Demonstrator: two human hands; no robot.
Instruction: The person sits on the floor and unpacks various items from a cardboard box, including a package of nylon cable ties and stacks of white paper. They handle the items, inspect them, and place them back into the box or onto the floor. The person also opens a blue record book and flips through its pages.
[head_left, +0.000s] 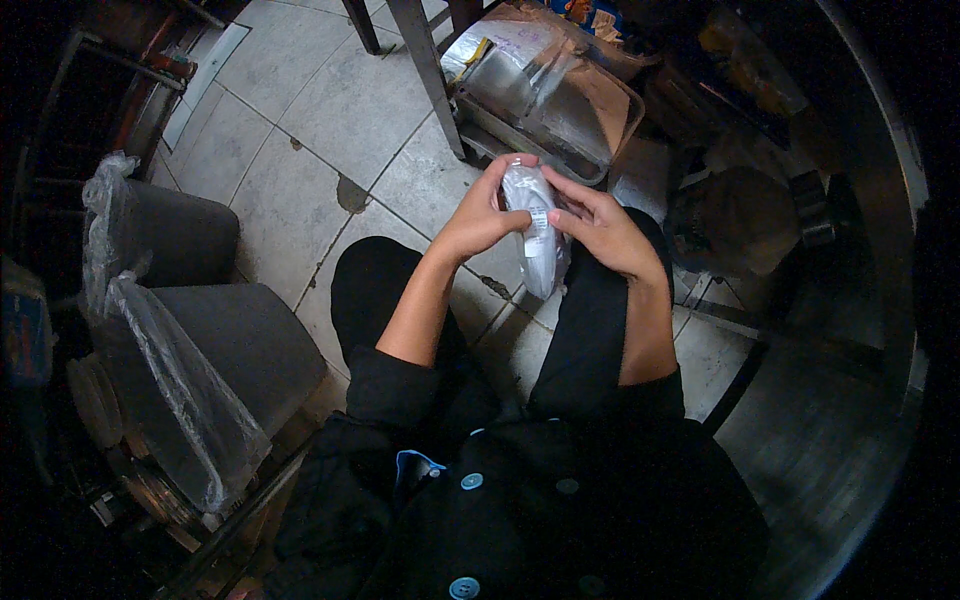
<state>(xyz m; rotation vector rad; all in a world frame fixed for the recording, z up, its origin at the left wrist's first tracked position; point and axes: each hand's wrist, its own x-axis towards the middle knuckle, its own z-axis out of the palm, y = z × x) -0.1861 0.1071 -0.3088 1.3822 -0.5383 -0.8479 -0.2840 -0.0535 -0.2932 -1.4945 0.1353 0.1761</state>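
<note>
Between my knees and above the tiled floor, I hold a pale, elongated package (541, 259) in clear plastic. A white label with print and a barcode sits on the side facing me. My left hand (484, 206) grips its left side, thumb on the label's edge and fingers curled round the top end. From the right, my right hand (600, 225) holds it with the thumb by the label and the fingers near the top. The lower end hangs free of both hands. What the wrapping contains cannot be made out.
Grey rounded pads (217, 337) with clear plastic film (169, 360) stand at the left. Ahead, a metal table leg (427, 75) stands beside a plastic bin (555, 112) holding cardboard and wrapping. Dark shelving (750, 210) lines the right. The floor tiles (330, 97) have chipped spots.
</note>
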